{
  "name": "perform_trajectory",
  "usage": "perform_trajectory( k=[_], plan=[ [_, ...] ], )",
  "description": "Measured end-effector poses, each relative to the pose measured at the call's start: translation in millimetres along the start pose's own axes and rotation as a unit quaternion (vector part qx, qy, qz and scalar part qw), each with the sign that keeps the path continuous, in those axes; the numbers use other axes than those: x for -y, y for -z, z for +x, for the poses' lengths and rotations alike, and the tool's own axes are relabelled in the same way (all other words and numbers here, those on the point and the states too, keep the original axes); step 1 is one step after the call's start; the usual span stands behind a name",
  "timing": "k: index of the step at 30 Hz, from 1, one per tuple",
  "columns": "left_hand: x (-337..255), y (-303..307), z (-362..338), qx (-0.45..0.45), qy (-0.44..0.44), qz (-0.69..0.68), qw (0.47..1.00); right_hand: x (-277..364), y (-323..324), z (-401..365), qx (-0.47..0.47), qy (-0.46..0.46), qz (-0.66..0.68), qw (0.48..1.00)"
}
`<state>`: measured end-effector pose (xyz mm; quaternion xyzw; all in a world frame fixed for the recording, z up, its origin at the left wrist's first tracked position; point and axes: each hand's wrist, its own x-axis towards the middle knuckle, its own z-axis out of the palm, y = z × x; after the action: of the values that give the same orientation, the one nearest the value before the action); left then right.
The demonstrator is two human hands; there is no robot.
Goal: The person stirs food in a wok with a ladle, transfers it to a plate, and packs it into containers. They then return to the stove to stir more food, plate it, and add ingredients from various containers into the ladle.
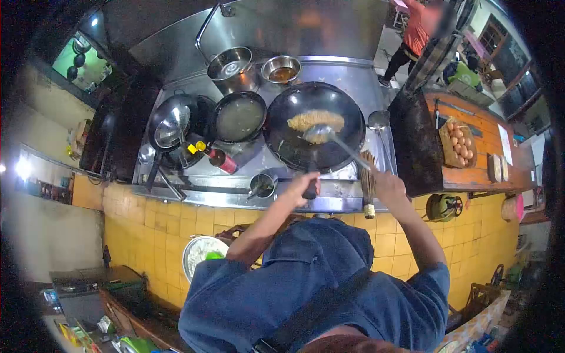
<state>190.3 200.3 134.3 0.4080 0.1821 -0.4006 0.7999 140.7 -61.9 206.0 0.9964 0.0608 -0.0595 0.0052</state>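
Observation:
A large black wok (pixel 347 147) sits on the steel stove, with a brown mound of food that looks like fried rice (pixel 321 119) in it. My left hand (pixel 300 187) is closed around the wok's dark handle (pixel 311 187) at the stove's front edge. In my right hand (pixel 389 188) is the long handle of a metal ladle (pixel 347 150); its bowl rests against the near side of the food. Just left of my right hand lies a bundled stick brush (pixel 369 191). A small metal cup (pixel 262 185) stands left of my left hand.
Left of the wok are a pan of cloudy liquid (pixel 240 116), a strainer (pixel 173 123) and a red-labelled bottle (pixel 222 160). Behind stand a tall pot (pixel 232 70) and a steel bowl (pixel 281 70). A basket of eggs (pixel 459 144) is on the right table; a person (pixel 416 29) stands beyond.

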Motion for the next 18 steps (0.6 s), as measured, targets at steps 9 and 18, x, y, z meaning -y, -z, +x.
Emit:
perform_trajectory(
  k=[9, 18],
  plan=[
    [44, 28, 16, -0.024, -0.018, 0.005, 1.0, -11, 38, -9, -0.087, -0.131, 0.169, 0.973],
    [33, 52, 71, -0.041, -0.101, 0.109, 0.988, 47, -104, 48, -0.049, -0.11, 0.127, 0.985]
  ],
)
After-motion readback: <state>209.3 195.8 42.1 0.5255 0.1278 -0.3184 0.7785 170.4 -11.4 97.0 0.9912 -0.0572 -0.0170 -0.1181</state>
